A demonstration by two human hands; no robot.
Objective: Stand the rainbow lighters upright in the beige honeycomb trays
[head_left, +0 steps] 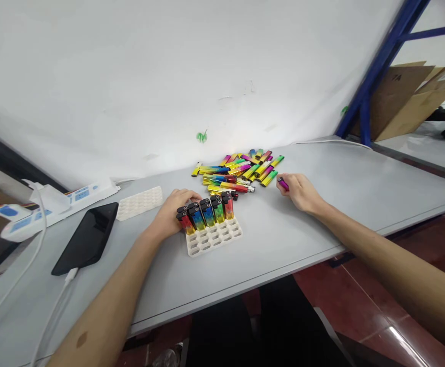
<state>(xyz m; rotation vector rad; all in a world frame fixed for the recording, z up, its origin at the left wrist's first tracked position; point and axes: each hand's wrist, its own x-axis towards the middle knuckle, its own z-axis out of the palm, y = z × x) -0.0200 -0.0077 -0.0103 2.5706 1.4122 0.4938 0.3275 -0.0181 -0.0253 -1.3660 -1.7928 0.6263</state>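
A white slotted tray [215, 237] lies on the table, its back rows filled with upright lighters [208, 214] with black tops and red, blue and green bodies. My left hand [172, 211] curls round the tray's back left side, against the lighters; its fingertips are partly hidden behind them. My right hand [299, 189] is closed on a purple lighter [282, 184], just over the table to the right. Between and beyond my hands lies a loose pile of shiny rainbow-coloured lighters [241, 168].
A second white slotted tray [140, 203] lies at the left. Nearer me are a black phone [87, 239] with a white charging cable [60, 295] and a white power strip [62, 208]. A white wall [169, 76] closes the back; a blue frame and cardboard boxes [401, 102] stand right.
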